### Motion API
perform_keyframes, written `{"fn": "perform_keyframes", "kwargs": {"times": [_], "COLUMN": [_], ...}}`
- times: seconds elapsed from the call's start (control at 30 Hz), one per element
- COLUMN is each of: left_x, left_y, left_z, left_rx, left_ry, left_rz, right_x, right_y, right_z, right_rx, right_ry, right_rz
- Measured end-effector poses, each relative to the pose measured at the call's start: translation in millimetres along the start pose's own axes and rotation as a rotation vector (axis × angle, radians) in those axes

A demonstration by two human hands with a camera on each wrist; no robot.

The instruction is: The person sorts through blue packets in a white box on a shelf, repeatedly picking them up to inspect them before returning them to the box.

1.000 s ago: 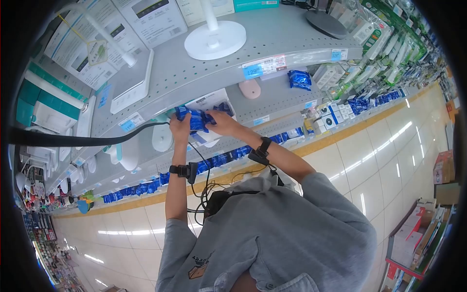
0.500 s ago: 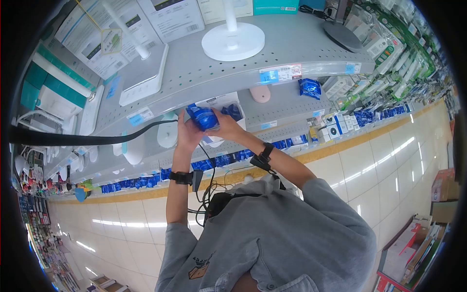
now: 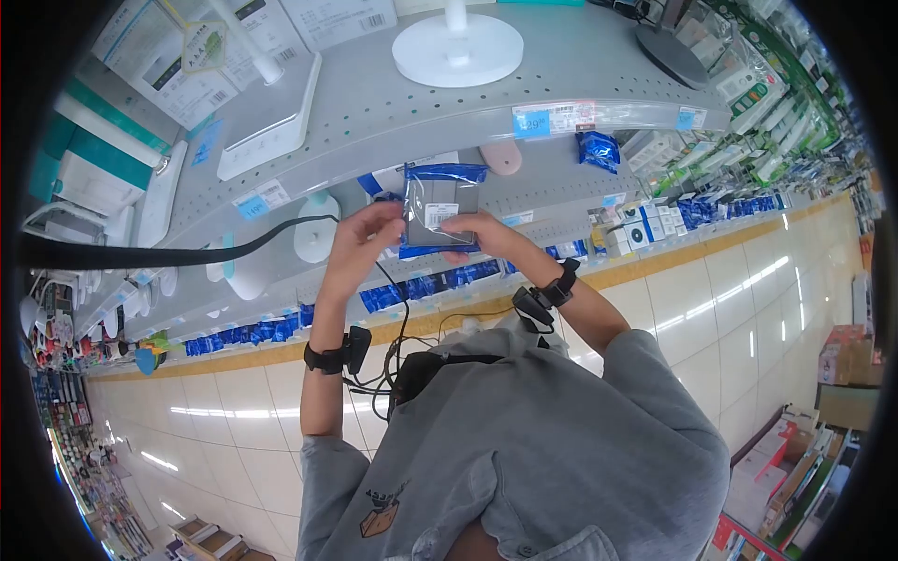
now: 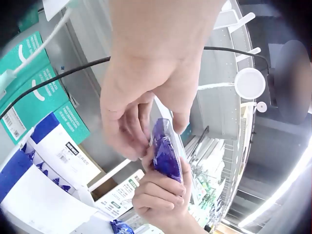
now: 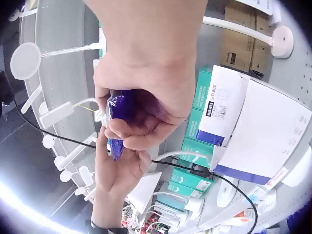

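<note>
Grey shelf is seen across upper frame. Left hand is placed by the packet's left edge; whether it's pinched there can't be told. Packet is held just above frame centre, clamped by right hand, thumb at the label. Risk: packet gets dropped if its slick-looking surface slides under thumb.

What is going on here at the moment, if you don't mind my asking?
A person in front of store shelves is holding a clear-wrapped packet with blue ends in the right hand. The left hand is at the packet's opposite edge, and the barcode label faces the head camera. A white-and-blue box is close by.
</note>
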State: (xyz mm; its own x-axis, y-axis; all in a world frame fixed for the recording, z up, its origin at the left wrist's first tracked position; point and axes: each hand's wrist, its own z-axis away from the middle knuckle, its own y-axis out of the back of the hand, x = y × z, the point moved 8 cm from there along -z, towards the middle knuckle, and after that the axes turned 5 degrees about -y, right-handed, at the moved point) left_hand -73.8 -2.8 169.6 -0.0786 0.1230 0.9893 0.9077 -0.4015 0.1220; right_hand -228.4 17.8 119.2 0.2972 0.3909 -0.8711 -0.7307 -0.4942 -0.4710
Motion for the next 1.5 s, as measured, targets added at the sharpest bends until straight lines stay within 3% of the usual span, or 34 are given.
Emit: {"fn": "perform_keyframes", "kwargs": {"times": [0.23, 0.63, 0.8, 1.23, 1.33, 1.4, 1.43, 1.5], "left_x": [16, 15, 13, 2, 2, -3, -9, -17], "left_y": [-18, -19, -16, -14, -14, -12, -10, -4], "left_z": [5, 8, 9, 7, 7, 5, 4, 2], "left_rx": [-0.051, -0.032, -0.003, -0.017, -0.074, -0.044, -0.017, 0.034], "left_ry": [-0.123, -0.155, -0.162, -0.159, -0.081, -0.067, -0.049, -0.064], "left_rz": [-0.047, -0.041, -0.043, -0.159, -0.234, -0.188, -0.142, -0.141], "right_x": [-5, -3, -12, 2, 0, -10, -14, -27], "right_y": [-7, -3, -15, -15, -16, 5, 10, 13], "right_z": [11, 11, 10, 3, 0, -3, -4, -11], "right_rx": [0.020, 0.080, -0.029, -0.051, -0.011, 0.344, 0.377, 0.347], "right_ry": [0.003, -0.006, 0.035, -0.045, -0.022, 0.102, 0.020, 0.106], "right_rz": [0.052, 0.081, 0.172, 0.218, 0.219, 0.391, 0.478, 0.519]}}
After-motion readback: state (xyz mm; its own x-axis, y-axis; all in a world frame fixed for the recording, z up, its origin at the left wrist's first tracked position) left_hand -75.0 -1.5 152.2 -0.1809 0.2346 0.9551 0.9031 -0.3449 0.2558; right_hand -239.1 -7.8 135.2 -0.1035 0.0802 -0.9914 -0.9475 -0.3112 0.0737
